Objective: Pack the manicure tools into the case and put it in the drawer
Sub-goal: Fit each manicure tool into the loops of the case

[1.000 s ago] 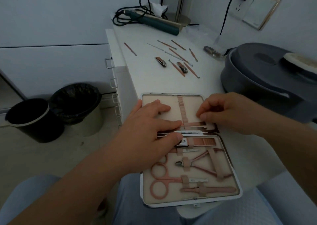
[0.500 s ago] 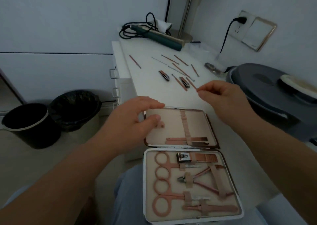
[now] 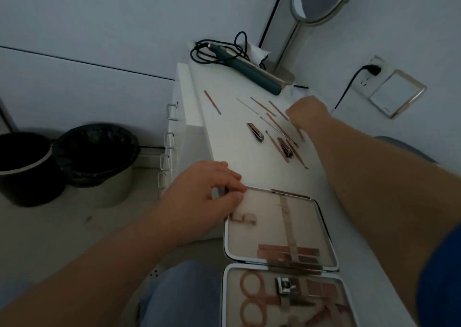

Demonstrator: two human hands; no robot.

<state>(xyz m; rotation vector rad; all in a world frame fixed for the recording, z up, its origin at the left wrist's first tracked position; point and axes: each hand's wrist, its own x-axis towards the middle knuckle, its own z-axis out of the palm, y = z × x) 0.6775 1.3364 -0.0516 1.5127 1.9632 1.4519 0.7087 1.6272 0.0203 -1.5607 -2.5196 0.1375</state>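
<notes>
The open manicure case (image 3: 327, 229) lies on the white counter in front of me. Its near half holds rose-gold scissors (image 3: 252, 292) and a clipper (image 3: 286, 285) under straps; the far half holds flat tools (image 3: 287, 252). My left hand (image 3: 204, 197) holds the case's far left corner, thumb on the lining. Farther back lie loose tools: two nail clippers (image 3: 255, 132) (image 3: 286, 147), several thin rose-gold sticks (image 3: 277, 127) and one apart (image 3: 212, 101). My right hand (image 3: 306, 113) is over their right end, fingers curled down on a thin stick (image 3: 301, 135).
A teal hair iron with a black cord (image 3: 249, 71), a round standing mirror (image 3: 316, 0) and a wall socket (image 3: 369, 73) are at the back. Drawer handles (image 3: 172, 112) run down the counter's left side. Two bins (image 3: 97, 157) stand on the floor to the left.
My right hand has left the case and reached back to the loose tools. My left hand slid from the case's middle to its far left corner. The view has tilted up.
</notes>
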